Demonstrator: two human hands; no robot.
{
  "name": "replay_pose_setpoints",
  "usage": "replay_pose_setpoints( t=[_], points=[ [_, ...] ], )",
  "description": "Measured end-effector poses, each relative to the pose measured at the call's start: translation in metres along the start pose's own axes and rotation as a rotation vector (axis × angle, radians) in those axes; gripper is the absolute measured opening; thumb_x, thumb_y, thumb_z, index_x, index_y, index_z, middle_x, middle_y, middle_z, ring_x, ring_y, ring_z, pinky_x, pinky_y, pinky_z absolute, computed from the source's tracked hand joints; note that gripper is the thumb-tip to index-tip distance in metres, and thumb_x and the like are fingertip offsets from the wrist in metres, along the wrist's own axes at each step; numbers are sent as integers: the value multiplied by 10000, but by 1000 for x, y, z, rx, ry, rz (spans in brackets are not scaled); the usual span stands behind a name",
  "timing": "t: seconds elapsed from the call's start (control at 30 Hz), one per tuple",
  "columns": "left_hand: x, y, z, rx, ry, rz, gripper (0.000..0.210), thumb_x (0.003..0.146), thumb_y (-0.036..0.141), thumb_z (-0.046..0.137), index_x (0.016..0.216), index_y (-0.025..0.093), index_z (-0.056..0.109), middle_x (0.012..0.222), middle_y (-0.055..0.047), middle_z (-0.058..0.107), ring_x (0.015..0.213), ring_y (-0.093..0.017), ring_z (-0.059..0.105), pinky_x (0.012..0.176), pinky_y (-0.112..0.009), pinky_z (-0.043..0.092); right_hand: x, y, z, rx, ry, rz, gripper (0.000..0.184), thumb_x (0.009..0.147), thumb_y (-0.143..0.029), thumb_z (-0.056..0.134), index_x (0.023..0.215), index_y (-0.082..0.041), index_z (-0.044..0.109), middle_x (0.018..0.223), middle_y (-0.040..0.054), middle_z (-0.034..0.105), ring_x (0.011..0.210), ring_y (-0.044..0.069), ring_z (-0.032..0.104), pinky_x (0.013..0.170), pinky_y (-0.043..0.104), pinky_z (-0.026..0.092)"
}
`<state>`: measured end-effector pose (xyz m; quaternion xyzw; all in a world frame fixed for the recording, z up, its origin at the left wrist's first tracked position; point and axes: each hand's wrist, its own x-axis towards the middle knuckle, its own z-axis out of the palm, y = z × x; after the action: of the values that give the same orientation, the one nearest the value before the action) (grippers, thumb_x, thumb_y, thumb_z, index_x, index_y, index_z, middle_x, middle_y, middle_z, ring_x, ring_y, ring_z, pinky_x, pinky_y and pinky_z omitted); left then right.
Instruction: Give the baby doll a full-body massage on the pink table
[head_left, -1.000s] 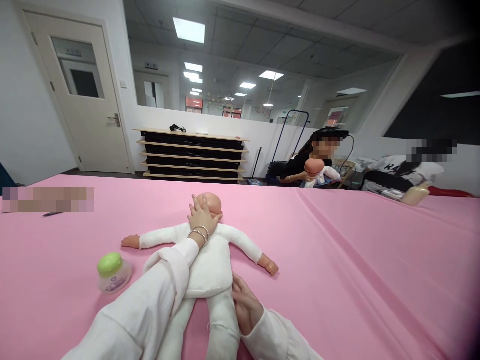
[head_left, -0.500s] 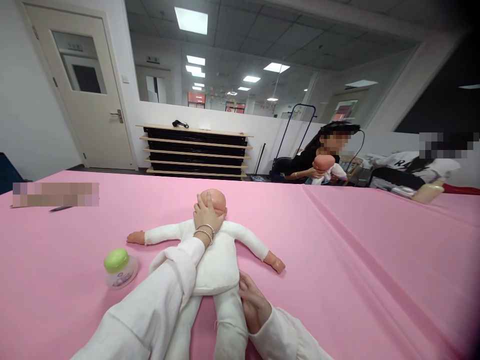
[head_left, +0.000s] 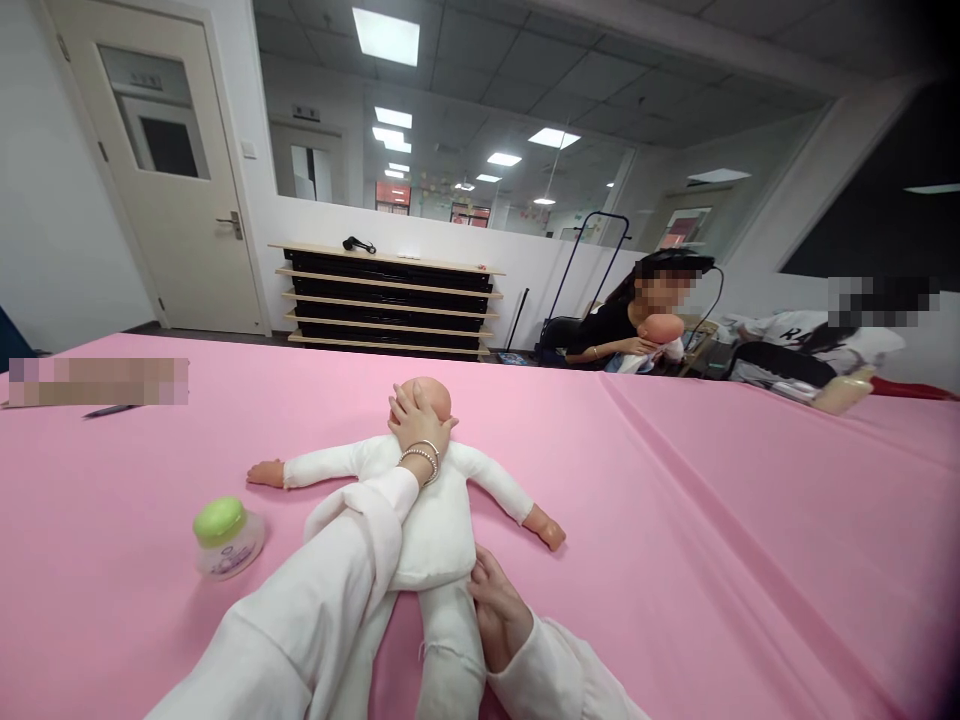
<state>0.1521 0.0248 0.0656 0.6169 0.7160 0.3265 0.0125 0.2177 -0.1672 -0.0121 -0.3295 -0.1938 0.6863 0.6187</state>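
Note:
A baby doll (head_left: 439, 535) with a white cloth body lies on its back, its arms stretched out to both sides. My left hand (head_left: 420, 415) lies over the doll's face with its fingers spread, covering most of it; two bracelets circle the wrist. Beside the doll's hip, my right hand (head_left: 501, 610) has its fingers curled against the doll's side. A clear jar with a green lid (head_left: 229, 537) stands left of the doll, near my left sleeve.
A pink cloth (head_left: 660, 560) covers the table, with creases at right. A dark thin object (head_left: 109, 410) lies near a blurred-out item at far left. Across the table, one person (head_left: 611, 335) holds another doll (head_left: 661, 328); a second person bends over near a bottle (head_left: 844, 392).
My left hand has shifted slightly right over the doll's face and its fingers have spread wider. My right hand stays at the doll's hip. The view has tilted a little.

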Motion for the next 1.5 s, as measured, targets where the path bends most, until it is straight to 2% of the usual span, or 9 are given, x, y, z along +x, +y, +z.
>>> replay_pose_setpoints(
  t=[0.13,0.37,0.57,0.7,0.87,1.17,1.33,1.5],
  points=[
    [-3,-5,7,-4,73,25,882,637,523,649,1352,161,282,1409,-182,254,1238,-341,299,915,-462,384,0,-1,2,23,2,10,494,427,-133,782,897,-209,650,1052,30,635,1064,230,529,930,342,397],
    [-3,-6,7,-4,123,33,846,640,526,635,1336,174,306,1373,-175,294,1153,-339,369,861,-454,414,-1,-1,9,6,60,10,495,369,-143,773,847,-194,656,950,34,656,920,217,575,851,332,424],
    [-4,-5,5,12,56,0,868,666,540,595,1370,172,245,1424,-162,217,1212,-349,306,851,-497,425,1,-2,12,20,96,-7,468,329,-108,738,782,-193,659,912,33,663,936,220,562,854,338,415],
    [-5,-4,4,32,-22,-29,919,657,581,586,1399,225,178,1466,-121,139,1266,-374,233,859,-536,416,1,-2,12,18,93,-5,467,329,-96,712,783,-192,663,918,38,665,974,234,545,907,366,386],
    [-7,-6,5,36,-41,-38,914,674,613,548,1410,256,139,1482,-114,79,1255,-404,252,835,-564,419,2,-2,12,23,95,-18,453,334,-94,698,774,-196,664,924,27,663,1000,229,528,951,367,357],
    [-6,-8,1,5,3,15,873,677,554,582,1387,203,215,1438,-166,186,1171,-355,360,799,-456,475,5,2,6,10,50,-32,441,371,-102,708,798,-196,651,935,30,660,978,226,544,945,371,359],
    [-6,-8,0,-8,17,18,872,653,553,604,1370,217,239,1412,-152,228,1114,-333,393,786,-453,476,4,1,7,2,20,-38,401,430,-118,683,822,-194,646,927,28,666,968,226,556,935,376,370],
    [-6,-8,-4,-34,20,6,877,640,533,628,1362,212,248,1395,-151,243,1087,-322,405,773,-455,478,3,-5,12,13,23,-17,365,425,-124,666,784,-191,659,877,20,679,924,222,576,911,366,390]
  ],
)
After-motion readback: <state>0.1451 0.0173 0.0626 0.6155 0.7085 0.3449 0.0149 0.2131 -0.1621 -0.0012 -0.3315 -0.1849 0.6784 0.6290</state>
